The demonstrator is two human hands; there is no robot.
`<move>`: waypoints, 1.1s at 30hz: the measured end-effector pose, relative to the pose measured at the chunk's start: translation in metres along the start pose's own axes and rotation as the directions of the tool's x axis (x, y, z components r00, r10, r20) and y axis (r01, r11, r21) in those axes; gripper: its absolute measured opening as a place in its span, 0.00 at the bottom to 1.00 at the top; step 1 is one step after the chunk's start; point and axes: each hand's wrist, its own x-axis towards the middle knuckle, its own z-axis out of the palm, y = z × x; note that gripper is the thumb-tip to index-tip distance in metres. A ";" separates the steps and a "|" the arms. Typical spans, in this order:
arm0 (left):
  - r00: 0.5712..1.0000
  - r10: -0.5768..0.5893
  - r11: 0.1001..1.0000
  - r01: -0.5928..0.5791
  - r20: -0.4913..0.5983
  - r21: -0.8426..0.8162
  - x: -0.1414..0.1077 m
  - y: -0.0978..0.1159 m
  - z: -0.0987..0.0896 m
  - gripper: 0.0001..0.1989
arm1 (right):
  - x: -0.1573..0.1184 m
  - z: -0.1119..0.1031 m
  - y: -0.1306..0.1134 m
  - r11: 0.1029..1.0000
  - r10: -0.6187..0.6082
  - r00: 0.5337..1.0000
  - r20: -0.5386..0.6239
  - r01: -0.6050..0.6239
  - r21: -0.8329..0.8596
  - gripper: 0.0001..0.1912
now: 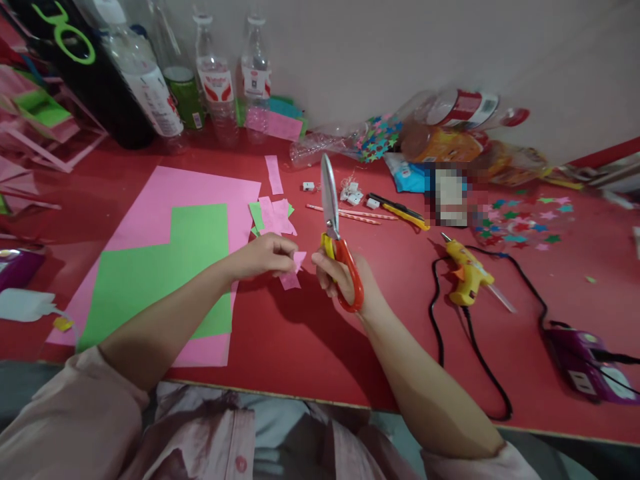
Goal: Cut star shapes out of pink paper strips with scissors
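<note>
Between the fingertips of my left hand (273, 255) is a small piece of pink paper (291, 278), held above the red table. My right hand (340, 280) is closed around a pair of scissors (330, 200) with red and yellow handles; the blades are together and point away from me. Just beyond my left hand lies a small pile of cut pink and green paper pieces (274, 215). Under my left forearm, a green sheet (200, 267) with a corner cut out rests on a larger pink sheet (210, 183).
A yellow glue gun (467, 270) with a black cord lies right, near a purple power strip (587, 367). Pencils (360, 215), a cutter (405, 212) and small white blocks (353, 193) lie ahead. Plastic bottles (217, 87) line the wall. A white glue bottle (25, 305) lies left.
</note>
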 end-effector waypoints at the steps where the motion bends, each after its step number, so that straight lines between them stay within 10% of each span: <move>1: 0.999 -0.004 1.000 0.002 0.050 0.031 -0.001 0.000 0.002 0.09 | 0.000 -0.001 0.000 1.000 -0.011 1.000 0.003 0.011 0.020 0.19; 8: 0.988 -0.063 0.982 0.036 0.141 0.184 -0.001 -0.003 0.008 0.05 | 0.000 0.002 0.001 0.999 0.047 0.995 0.090 -0.047 0.001 0.11; 21: 0.987 0.119 0.991 -0.111 -0.105 0.082 0.003 -0.006 0.008 0.07 | 0.001 0.000 0.001 0.988 -0.096 0.991 -0.098 0.107 0.113 0.12; 33: 0.971 0.208 0.978 -0.206 -0.119 0.031 0.002 -0.007 0.009 0.07 | 0.000 0.002 0.002 0.987 -0.097 0.992 -0.082 0.106 0.120 0.13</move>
